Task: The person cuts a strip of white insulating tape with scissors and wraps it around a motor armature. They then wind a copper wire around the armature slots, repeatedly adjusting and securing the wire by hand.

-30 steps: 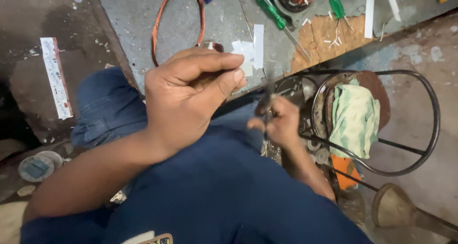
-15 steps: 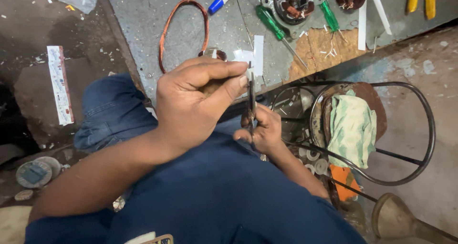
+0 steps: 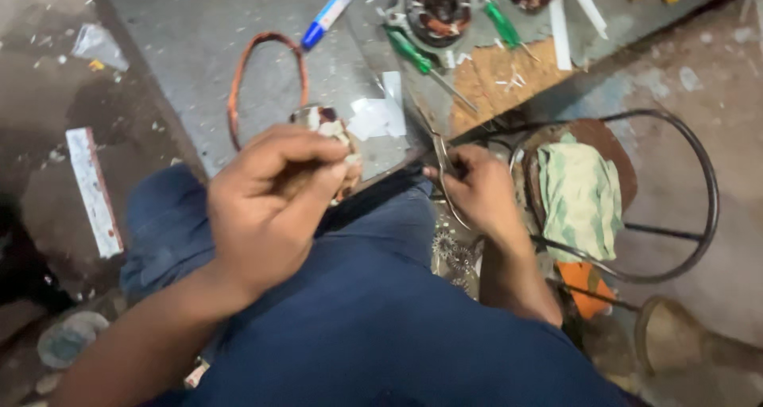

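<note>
Nearest, blue-trousered lap (image 3: 373, 312) fills the lower frame. Left hand (image 3: 270, 208) is curled shut around a small wound part (image 3: 330, 137), copper and pale insulation just showing past the fingertips at 1 o'clock of the fist; the rest of it is hidden by the fingers. Right hand (image 3: 481, 192) is closed on a thin metal tool (image 3: 443, 164), likely scissors or a pick; blade tip cannot be made out. Tool sits at 3 o'clock of the wound part, near but apart. Small gears (image 3: 455, 252) are seen at 6 o'clock of the right hand, in the gap beside the knee. A wire stool frame (image 3: 707, 216) with a green-striped cloth (image 3: 580, 196) lies at 3 o'clock. Farther out, on the grey bench (image 3: 175, 41): copper wire loop (image 3: 238, 97) at 11 o'clock of the left hand, paper scraps (image 3: 377, 117), green screwdriver (image 3: 417, 57), blue-capped marker (image 3: 330, 13), motor stator (image 3: 437, 5) at 12 o'clock. Risk, as judged: winding wire could be nicked or insulation torn if the tool is driven in with the part this well covered by the fingers; fingertips are also exposed to a slip. A dropped part would likely be lost among the floor debris.
</note>
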